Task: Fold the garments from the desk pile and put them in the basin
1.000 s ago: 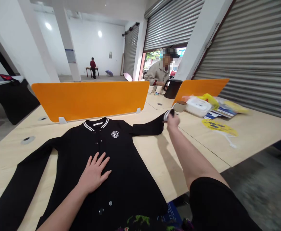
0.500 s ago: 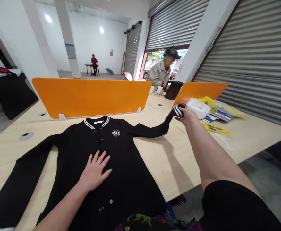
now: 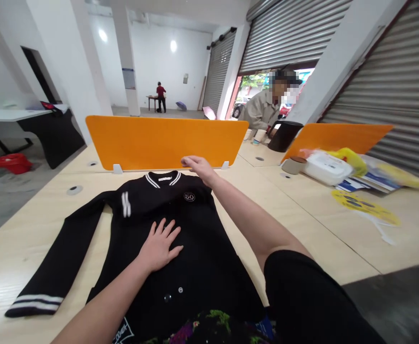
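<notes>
A black button-front jacket [image 3: 195, 248] with a white-striped collar and a round "50" badge lies flat on the wooden table. My left hand [image 3: 161, 246] rests palm down on its front, fingers spread. One sleeve is laid across the chest, its striped cuff [image 3: 126, 204] slightly blurred near the opposite shoulder. Above the badge-side shoulder, my right hand [image 3: 197, 167] is raised with curled fingers; no cloth shows in them. The other sleeve [image 3: 66, 243] stretches out toward the table's near left, ending in two white stripes.
Orange dividers [image 3: 166, 143] stand along the table's back. To the right are a black pitcher [image 3: 284, 136], a white plastic box [image 3: 327, 167], a yellow fan [image 3: 365, 206] and a cup [image 3: 293, 165]. A person in a beige jacket [image 3: 261, 112] is behind; another stands far back.
My right hand has swung left from beyond the table's seam, and the cuff it held now lies across the chest, out of its fingers. My left hand stays on the jacket. The view has turned left.
</notes>
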A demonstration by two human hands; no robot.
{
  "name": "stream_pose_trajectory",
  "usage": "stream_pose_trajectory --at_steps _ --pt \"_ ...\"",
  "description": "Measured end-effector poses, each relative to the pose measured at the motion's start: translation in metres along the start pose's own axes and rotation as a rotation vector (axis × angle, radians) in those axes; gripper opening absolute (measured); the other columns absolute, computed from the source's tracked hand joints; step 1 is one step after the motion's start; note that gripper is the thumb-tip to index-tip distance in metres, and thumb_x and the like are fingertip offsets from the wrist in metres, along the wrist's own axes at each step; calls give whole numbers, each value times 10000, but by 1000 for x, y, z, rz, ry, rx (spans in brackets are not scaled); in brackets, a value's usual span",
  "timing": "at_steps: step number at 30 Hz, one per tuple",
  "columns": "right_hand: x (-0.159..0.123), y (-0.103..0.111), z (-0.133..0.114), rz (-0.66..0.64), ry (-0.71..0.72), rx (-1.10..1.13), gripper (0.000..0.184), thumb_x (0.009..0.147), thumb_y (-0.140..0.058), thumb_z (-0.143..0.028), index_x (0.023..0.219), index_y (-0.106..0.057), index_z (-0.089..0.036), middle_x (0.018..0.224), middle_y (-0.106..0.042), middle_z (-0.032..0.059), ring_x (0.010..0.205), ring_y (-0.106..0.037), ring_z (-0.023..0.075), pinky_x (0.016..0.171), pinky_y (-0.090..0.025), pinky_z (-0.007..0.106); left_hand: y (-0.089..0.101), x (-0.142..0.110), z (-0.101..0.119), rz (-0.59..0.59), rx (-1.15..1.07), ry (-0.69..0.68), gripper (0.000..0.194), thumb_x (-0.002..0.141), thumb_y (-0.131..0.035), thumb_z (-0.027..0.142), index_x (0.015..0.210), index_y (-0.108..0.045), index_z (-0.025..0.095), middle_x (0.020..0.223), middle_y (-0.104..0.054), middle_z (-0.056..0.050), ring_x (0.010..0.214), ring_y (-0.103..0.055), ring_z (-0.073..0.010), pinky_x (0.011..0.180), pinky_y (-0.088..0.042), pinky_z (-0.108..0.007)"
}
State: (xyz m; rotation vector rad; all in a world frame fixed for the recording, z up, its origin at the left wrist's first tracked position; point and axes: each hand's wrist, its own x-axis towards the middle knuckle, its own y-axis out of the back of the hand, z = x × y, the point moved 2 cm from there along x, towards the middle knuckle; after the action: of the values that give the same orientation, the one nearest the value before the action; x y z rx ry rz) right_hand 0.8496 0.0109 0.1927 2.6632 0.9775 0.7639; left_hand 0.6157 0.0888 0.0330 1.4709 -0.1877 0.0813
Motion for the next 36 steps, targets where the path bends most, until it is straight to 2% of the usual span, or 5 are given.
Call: stream_pose_trajectory --at_steps 11,16,27,32,36 --pt "-101 -25 137 -193 -207 -1070 530 988 -342 -499 1462 -412 -272 1542 -363 57 1422 -277 314 1116 -231 593 14 -5 -4 60 -100 64 583 927 -413 573 1396 -480 233 1528 -389 -72 1422 -304 -300 1145 -284 -546" --pt "-108 -22 128 -5 13 -1085 546 993 -324 -476 1486 -373 -246 1545 -355 71 1442 -245 281 1151 -152 584 35 -14 -55 299 100 279 532 957 -398 475 1410 -472 205 1539 -360 -112 1445 -239 -331 1150 -235 -586" --pt "-78 -65 83 -382 -69 -1006 440 965 -414 -454 1343 -553 -275 1471 -456 105 1371 -354 341 1060 -202 707 24 -20 -91 -32 17 339 583 948 -390 511 1470 -367 253 1563 -318 -89 1444 -225 -354 1127 -243 -610" --pt "-92 -132 52 -438 193 -818 543 969 -399 -515 1474 -379 -316 1576 -288 53 1459 -180 308 1116 -129 670 59 -84 -112 263 162 480 518 946 -390 384 1408 -407 150 1478 -432 -165 1373 -374 -297 1100 -345 -463" --pt "-104 -160 62 -579 185 -768 553 962 -404 -541 1467 -399 -315 1568 -309 49 1454 -196 323 1128 -106 659 81 -156 -168 72 236 965 502 854 -466 328 1264 -496 41 1216 -607 -247 1137 -576 -351 910 -475 -440"
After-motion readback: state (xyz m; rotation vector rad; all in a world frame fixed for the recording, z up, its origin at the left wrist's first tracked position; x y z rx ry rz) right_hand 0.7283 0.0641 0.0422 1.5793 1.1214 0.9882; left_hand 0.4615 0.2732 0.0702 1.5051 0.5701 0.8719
